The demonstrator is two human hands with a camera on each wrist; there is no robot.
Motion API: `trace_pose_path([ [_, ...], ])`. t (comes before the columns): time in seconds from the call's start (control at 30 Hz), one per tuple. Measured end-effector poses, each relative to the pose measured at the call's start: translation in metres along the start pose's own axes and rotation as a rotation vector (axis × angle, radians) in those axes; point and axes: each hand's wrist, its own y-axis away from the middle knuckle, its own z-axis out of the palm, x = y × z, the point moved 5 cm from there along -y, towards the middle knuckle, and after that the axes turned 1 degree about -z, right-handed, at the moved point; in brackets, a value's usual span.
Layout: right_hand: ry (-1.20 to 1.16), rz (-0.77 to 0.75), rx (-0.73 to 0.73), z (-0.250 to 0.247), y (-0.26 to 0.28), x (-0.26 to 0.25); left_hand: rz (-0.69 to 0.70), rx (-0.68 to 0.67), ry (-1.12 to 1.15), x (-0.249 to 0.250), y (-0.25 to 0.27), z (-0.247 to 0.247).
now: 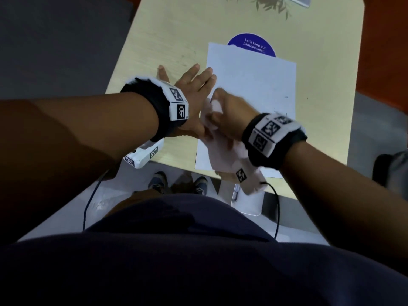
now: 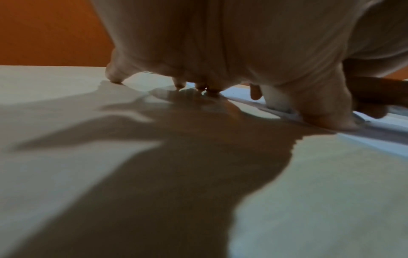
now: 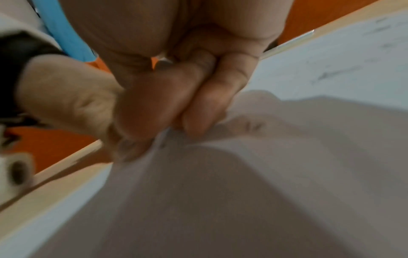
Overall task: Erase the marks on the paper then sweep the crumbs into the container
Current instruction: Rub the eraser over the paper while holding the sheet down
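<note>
A white sheet of paper (image 1: pixel 249 85) lies on the pale wooden table (image 1: pixel 174 38), with faint pencil marks (image 1: pixel 286 97) near its right edge, also visible as marks (image 3: pixel 335 73) in the right wrist view. My left hand (image 1: pixel 187 82) lies flat with fingers spread, pressing the table and the paper's left edge; its fingertips (image 2: pixel 114 78) touch the surface. My right hand (image 1: pixel 229 109) grips a white cloth (image 1: pixel 223 151) on the paper's lower left part. Its fingers (image 3: pixel 176 97) pinch the bunched cloth (image 3: pixel 243 183). A pale container (image 1: pixel 248 202) sits below the table's near edge.
A round blue sticker (image 1: pixel 251 44) shows from under the paper's far edge. Plant leaves (image 1: pixel 265 5) hang over the table's far side. The table's near edge runs just under my wrists, with the floor and my shoes (image 1: pixel 157 180) below.
</note>
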Motion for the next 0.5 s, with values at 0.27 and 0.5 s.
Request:
trace_pose_path([
  [0.27,-0.001,0.026,0.053,-0.004,-0.003,-0.004,0.036,0.058,0.008,-0.002,-0.003,0.004],
  [0.5,-0.025,0.098,0.106,-0.021,-0.004,0.015,0.013,0.027,-0.018,-0.002,-0.004,0.005],
])
